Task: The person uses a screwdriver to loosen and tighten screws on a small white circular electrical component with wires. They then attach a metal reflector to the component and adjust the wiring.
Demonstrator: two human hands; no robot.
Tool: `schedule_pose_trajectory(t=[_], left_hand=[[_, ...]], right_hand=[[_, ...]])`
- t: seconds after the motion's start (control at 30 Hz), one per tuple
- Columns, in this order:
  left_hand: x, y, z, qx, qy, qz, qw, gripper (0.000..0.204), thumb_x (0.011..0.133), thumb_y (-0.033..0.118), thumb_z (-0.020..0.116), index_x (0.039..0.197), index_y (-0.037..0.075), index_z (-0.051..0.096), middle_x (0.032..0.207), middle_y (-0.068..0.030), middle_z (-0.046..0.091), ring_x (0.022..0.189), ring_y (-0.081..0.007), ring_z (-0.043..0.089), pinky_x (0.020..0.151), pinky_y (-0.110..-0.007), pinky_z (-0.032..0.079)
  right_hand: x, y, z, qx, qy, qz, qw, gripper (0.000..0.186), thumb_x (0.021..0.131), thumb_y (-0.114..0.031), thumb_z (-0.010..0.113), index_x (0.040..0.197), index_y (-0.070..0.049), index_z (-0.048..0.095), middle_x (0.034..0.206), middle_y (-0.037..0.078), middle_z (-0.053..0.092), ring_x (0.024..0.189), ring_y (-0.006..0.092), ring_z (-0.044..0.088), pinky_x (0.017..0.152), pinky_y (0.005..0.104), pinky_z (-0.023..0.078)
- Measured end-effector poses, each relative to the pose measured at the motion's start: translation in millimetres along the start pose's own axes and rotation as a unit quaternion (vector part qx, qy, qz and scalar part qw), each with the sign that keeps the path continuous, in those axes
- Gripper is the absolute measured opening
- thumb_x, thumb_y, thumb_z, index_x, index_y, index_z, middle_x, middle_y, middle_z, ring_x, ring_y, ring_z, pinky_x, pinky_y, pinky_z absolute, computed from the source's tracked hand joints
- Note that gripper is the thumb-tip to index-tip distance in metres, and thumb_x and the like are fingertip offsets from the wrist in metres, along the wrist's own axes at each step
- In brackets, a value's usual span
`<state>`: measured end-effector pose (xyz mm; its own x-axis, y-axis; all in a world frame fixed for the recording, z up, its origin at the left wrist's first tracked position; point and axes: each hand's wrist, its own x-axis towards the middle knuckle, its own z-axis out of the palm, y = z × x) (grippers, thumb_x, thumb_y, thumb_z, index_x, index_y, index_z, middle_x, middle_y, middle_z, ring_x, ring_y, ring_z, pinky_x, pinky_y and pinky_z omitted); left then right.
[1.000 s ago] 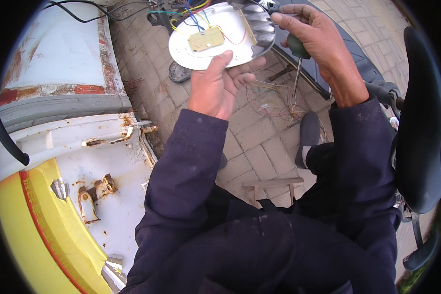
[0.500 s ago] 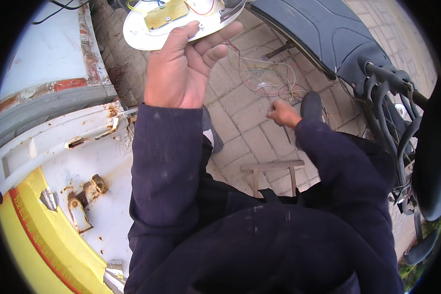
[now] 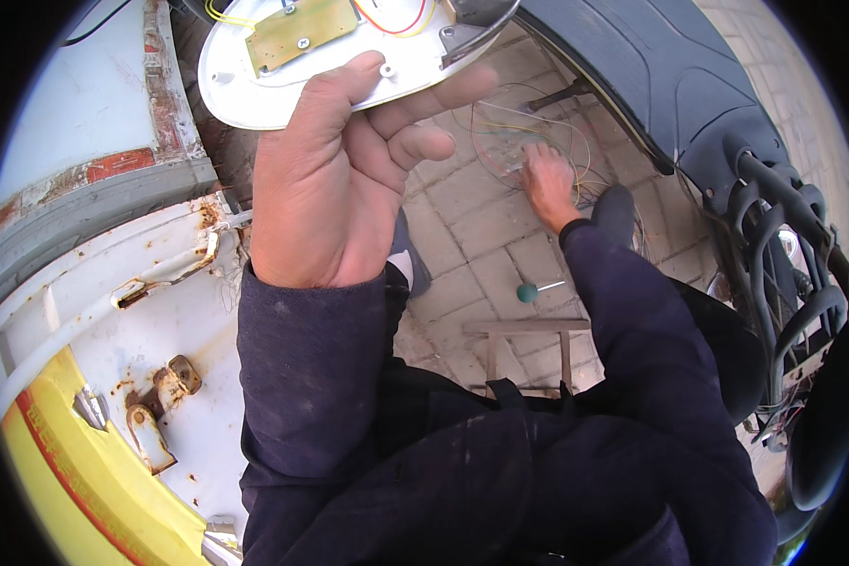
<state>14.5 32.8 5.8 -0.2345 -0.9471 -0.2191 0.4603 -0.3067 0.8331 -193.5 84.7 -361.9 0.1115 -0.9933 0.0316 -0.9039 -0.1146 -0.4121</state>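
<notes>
My left hand (image 3: 335,184) grips the edge of a white plastic housing (image 3: 255,110), thumb on the inner side and fingers underneath. A yellowish circuit board (image 3: 304,40) is screwed inside it, with red and yellow wires; its far part is cut off by the top of the view. Down at the paving, my right hand (image 3: 549,184) has its fingers bent and closed at a clear plastic bag (image 3: 512,162) among thin coloured wires (image 3: 500,125). What the fingertips hold is hidden. A screwdriver (image 3: 528,292) with a round green handle lies on the bricks nearer to me.
A dark scooter body (image 3: 623,61) stands at the right, with a black tubular frame (image 3: 774,208). At the left are rusty-hinged white metal panels (image 3: 198,311) and a yellow strip (image 3: 85,453). A small wooden stool (image 3: 528,327) is between my legs.
My right hand has moved away from me to the plastic bag, and the screwdriver now lies on the paving. The housing in my left hand has come nearer and slightly left.
</notes>
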Motion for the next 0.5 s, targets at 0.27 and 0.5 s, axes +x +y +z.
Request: schedule_pose_trajectory(t=[0.27, 0.5], left_hand=[[2, -4, 8, 0.016, 0.029, -0.001, 0.999, 0.049, 0.098, 0.011, 0.056, 0.143, 0.000, 0.040, 0.129, -0.0190, 0.063, 0.106, -0.0338, 0.069, 0.056, -0.026, 0.052], [1, -5, 7, 0.011, 0.039, -0.011, 0.999, 0.049, 0.098, 0.011, 0.056, 0.143, 0.001, 0.040, 0.128, -0.0185, 0.063, 0.103, -0.0337, 0.070, 0.055, -0.026, 0.051]], right_hand=[[25, 24, 12, -0.111, -0.093, -0.084, 0.986, 0.029, 0.078, -0.010, 0.065, 0.106, -0.005, 0.059, 0.098, 0.015, 0.061, 0.097, 0.0348, 0.061, 0.081, 0.0453, 0.051], [46, 21, 15, -0.127, -0.091, -0.084, 0.984, 0.031, 0.078, -0.011, 0.066, 0.107, -0.004, 0.061, 0.109, 0.018, 0.062, 0.106, 0.0341, 0.061, 0.085, 0.0425, 0.050]])
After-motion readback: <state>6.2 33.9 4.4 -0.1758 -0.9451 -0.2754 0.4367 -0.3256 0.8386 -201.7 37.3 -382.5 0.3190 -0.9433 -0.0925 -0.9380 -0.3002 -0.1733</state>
